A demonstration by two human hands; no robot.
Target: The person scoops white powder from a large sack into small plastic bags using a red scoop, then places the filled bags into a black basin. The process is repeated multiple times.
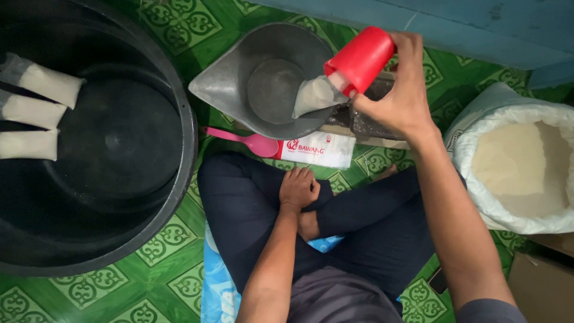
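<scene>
My right hand (402, 90) grips a red plastic cup (360, 58), tipped mouth-down toward the left. A small clear plastic bag of white powder (314, 96) hangs at the cup's mouth, over a grey metal scoop-shaped pan (239, 72). The pan looks bare inside. My left hand (297, 188) rests on my crossed legs in dark trousers, fingers curled, holding nothing.
A large black tub (173, 179) at left holds three filled white packets (36, 110). A big white sack of white powder (523, 167) stands open at right. A pink spoon (242, 140) and a flat stack of plastic bags (320, 149) lie on the green patterned floor (179, 24). A blue wall (466, 24) runs behind.
</scene>
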